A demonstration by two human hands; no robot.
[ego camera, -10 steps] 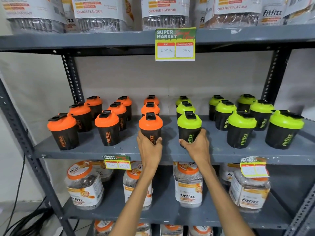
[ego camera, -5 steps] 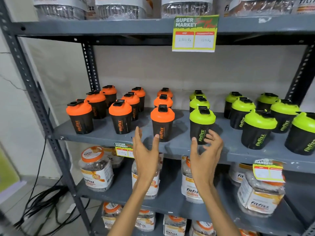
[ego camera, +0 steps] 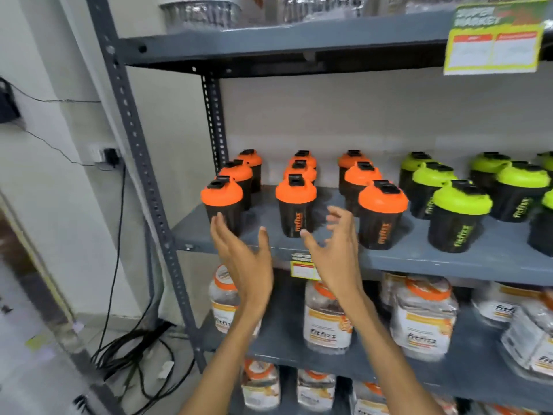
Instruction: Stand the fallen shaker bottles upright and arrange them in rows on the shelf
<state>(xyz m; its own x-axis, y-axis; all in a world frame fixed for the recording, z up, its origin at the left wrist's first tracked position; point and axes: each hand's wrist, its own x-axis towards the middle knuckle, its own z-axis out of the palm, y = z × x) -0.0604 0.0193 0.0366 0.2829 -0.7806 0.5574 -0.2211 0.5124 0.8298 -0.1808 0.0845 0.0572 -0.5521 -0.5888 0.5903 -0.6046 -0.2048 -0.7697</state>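
Observation:
Black shaker bottles stand upright in rows on the grey middle shelf point(ego camera: 493, 259). The orange-lidded ones are on the left, with front bottles at the left point(ego camera: 223, 205), middle point(ego camera: 295, 206) and right point(ego camera: 381, 215). Green-lidded bottles point(ego camera: 459, 217) fill the right side. My left hand point(ego camera: 244, 259) is open, palm facing right, in front of the shelf edge just below the left front orange bottle. Spread and empty, my right hand point(ego camera: 335, 250) hovers in front of the gap between the middle and right front orange bottles. Neither hand touches a bottle.
Plastic jars point(ego camera: 326, 322) with orange lids crowd the shelf below. A price tag point(ego camera: 303, 266) hangs on the shelf edge between my hands, a bigger one point(ego camera: 493, 43) on the upper shelf. The grey upright post point(ego camera: 140, 163) stands left, black cables point(ego camera: 134, 351) on the floor beside it.
Both hands let go of the front orange and green bottles, opened and pulled back. The view swung left, so my hands now sit in front of the orange rows.

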